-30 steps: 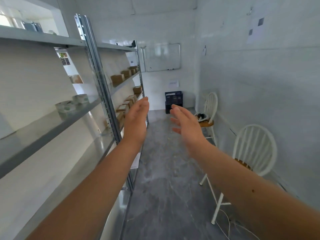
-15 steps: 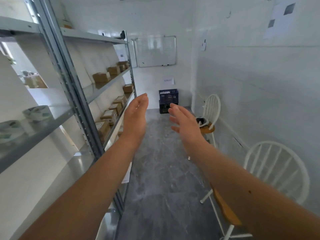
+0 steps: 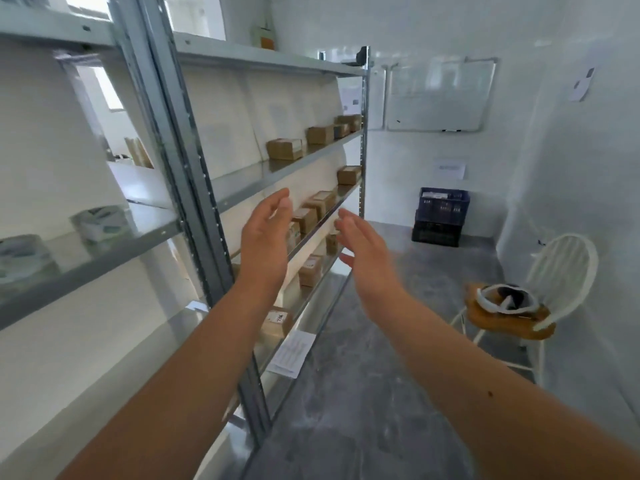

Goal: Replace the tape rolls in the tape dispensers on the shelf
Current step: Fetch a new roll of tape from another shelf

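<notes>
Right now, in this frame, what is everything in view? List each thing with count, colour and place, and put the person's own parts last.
Grey metal shelving rack: one, along the left wall.
White tape rolls: at least two, blurred, on the near left shelf.
Brown cardboard boxes: about a dozen, spread over the farther shelves.
White paper sheet: one, hanging off a low shelf edge.
White whiteboard: one, on the far wall.
Dark blue plastic crates: two, stacked on the floor at the far wall.
White spindle-back chair with wooden seat: one, by the right wall, with a white and black item on its seat.
Left hand: open, empty, raised before the shelves.
Right hand: open, empty, beside the left.
</notes>
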Available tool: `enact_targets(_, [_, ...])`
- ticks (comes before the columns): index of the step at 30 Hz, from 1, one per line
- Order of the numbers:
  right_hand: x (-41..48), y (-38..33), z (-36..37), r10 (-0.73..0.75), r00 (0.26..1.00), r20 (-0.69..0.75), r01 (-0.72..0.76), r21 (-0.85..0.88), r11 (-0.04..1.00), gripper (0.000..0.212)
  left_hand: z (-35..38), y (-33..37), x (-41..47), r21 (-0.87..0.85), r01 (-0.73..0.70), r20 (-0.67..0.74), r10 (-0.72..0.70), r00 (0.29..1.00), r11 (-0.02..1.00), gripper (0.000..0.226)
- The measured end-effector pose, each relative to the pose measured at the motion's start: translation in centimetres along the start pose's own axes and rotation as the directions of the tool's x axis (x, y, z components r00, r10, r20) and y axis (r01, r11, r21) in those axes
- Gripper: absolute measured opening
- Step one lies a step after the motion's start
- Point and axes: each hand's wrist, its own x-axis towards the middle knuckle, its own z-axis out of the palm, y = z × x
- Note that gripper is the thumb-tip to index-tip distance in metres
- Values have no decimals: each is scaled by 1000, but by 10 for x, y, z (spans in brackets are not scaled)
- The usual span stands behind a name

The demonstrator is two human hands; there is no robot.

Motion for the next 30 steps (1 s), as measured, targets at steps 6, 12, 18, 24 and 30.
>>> enact_targets(6, [59,13,47,8,976,219,-20,51,999,46,-27,-12,41,70,13,-217,3,976,997,31])
enact_targets(12, [96,25,128,10,916,401,-50,90,995,49,-92,-24,73,98,38,-444,10,896,994,28])
enact_targets(18, [107,36,214,-28,819,573,-50,119,992,55,-167,-35,98,56,56,-636,-7,771,997,25])
enact_targets(24, [108,43,300,-16,733,680,-147,181,972,37,-243,-40,104,110,25,-756,68,651,994,35])
enact_targets(30, [109,38,362,2,661,751,-245,212,946,30,-292,-33,108,226,57,-816,157,556,973,48])
